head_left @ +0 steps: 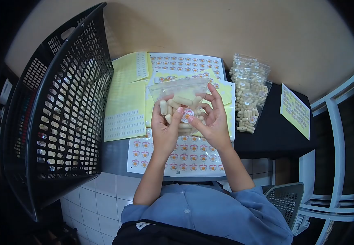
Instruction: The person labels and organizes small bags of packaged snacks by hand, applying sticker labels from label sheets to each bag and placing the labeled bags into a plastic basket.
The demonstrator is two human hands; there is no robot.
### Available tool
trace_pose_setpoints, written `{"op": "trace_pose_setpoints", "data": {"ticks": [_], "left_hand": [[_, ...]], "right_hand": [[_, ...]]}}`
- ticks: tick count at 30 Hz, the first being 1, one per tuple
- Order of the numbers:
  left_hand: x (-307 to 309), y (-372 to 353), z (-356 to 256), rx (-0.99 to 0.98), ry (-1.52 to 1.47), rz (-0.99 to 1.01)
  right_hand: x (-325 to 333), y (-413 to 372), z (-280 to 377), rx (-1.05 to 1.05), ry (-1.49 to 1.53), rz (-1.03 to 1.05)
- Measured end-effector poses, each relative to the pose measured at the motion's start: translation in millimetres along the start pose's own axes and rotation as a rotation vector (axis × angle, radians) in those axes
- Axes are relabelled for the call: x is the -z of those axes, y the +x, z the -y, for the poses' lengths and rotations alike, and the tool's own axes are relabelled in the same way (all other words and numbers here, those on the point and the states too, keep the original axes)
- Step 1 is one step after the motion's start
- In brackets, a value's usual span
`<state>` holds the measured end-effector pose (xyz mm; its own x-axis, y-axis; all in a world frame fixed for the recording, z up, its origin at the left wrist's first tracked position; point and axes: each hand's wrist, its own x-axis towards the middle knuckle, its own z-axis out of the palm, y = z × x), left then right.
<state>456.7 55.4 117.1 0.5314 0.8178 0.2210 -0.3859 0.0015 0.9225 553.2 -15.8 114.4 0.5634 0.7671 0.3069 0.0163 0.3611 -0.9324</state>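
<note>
Between my hands is a clear zip bag (pixel 177 90) of pale, capsule-shaped pieces, held up over the sheets. My left hand (pixel 165 130) grips its left side, thumb on the front. From the right, my right hand (pixel 214 124) holds the bag too, its thumb pressing by a round sticker (pixel 188 114) on the bag's front. Some fingers are hidden behind the bag. Beneath lies a white sheet (pixel 193 157) printed with rows of round orange-and-pink stickers, and more sticker sheets (pixel 185 61) lie behind.
A tall black perforated basket (pixel 68 110) stands at the left, filled bags showing through its holes. Yellow sheets (pixel 122 100) with small labels lie beside it. On the black-covered surface (pixel 272 136) are stacked filled bags (pixel 248 92) and another yellow sticker sheet (pixel 294 112). A grey basket (pixel 286 202) sits lower right.
</note>
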Motion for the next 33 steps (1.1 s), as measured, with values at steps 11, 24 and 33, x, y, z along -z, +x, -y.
{"op": "trace_pose_setpoints", "data": {"ticks": [11,24,33], "left_hand": [[24.2,-2.2,4.7,0.007,0.005,-0.088],[85.2,-19.8,-5.2,0.041,0.086,-0.174],[158.1,-78.1,11.3,0.207,-0.163,-0.241]], "right_hand": [[-19.3,-5.7,-13.5,-0.026,0.035,0.062],[11.5,-3.3,-43.9,-0.096,-0.08,0.003],[-7.9,42.1,-59.2,0.061,-0.56,0.076]]}}
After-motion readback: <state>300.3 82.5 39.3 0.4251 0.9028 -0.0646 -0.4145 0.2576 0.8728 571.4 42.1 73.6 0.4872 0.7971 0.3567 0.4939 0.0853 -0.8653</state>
